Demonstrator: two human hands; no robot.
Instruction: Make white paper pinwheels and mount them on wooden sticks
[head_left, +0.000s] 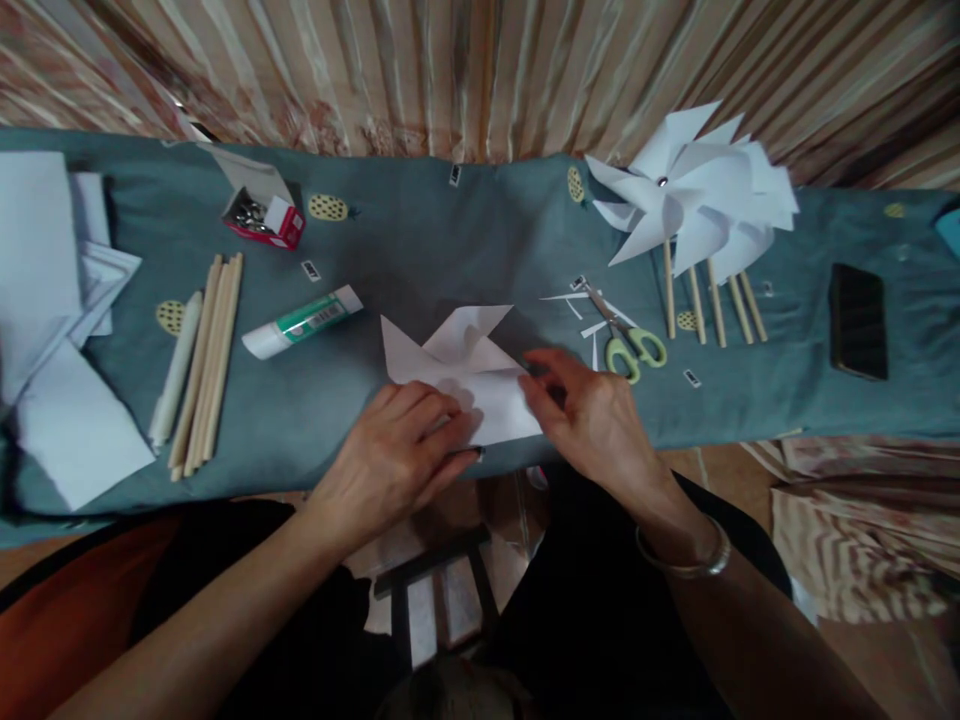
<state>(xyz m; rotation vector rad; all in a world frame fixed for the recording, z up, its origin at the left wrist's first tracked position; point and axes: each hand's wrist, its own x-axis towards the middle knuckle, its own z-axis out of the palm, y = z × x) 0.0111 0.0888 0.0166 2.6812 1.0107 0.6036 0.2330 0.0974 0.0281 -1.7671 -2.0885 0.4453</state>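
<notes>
A white paper pinwheel, partly folded, lies near the front edge of the cloth-covered table. Its far blades are bent in toward the middle, while the near part is flat. My left hand presses on its near left side, fingers curled and close together over the paper. At the right edge, my right hand pinches the paper between thumb and forefinger. Just beyond the right hand are green-handled scissors and thin paper strips. A glue stick with a green label rests left of the pinwheel.
Finished pinwheels on sticks lie at the back right, with a black phone farther right. To the left are wooden sticks, a white pen-like stick, an opened red box of metal pins and paper sheets.
</notes>
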